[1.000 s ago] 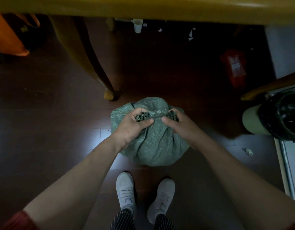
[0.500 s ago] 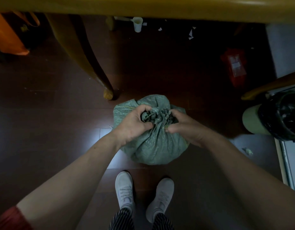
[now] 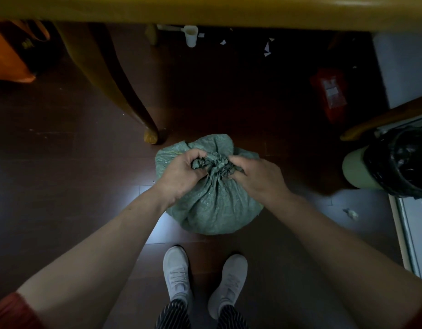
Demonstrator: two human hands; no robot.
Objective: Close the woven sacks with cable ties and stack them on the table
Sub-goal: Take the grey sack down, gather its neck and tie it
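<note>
A full green woven sack [image 3: 214,205] stands on the dark floor in front of my feet. Its mouth [image 3: 213,163] is gathered into a crumpled bunch on top. My left hand [image 3: 181,173] grips the bunch from the left, fingers curled into the folds. From the right, my right hand [image 3: 257,175] grips the same bunch. The yellow wooden table [image 3: 205,10] runs across the top of the view, its edge above the sack. No cable tie shows in the dim light.
A curved table leg [image 3: 124,91] lands just left of the sack. A bin lined with black plastic [image 3: 395,162] stands at the right. A red packet [image 3: 331,93], a white cup [image 3: 190,35], paper scraps and an orange bag [image 3: 8,55] lie farther off.
The sack's mouth was stretched flat between my hands; both hands have moved together and bunched it into a tight gathered neck on top.
</note>
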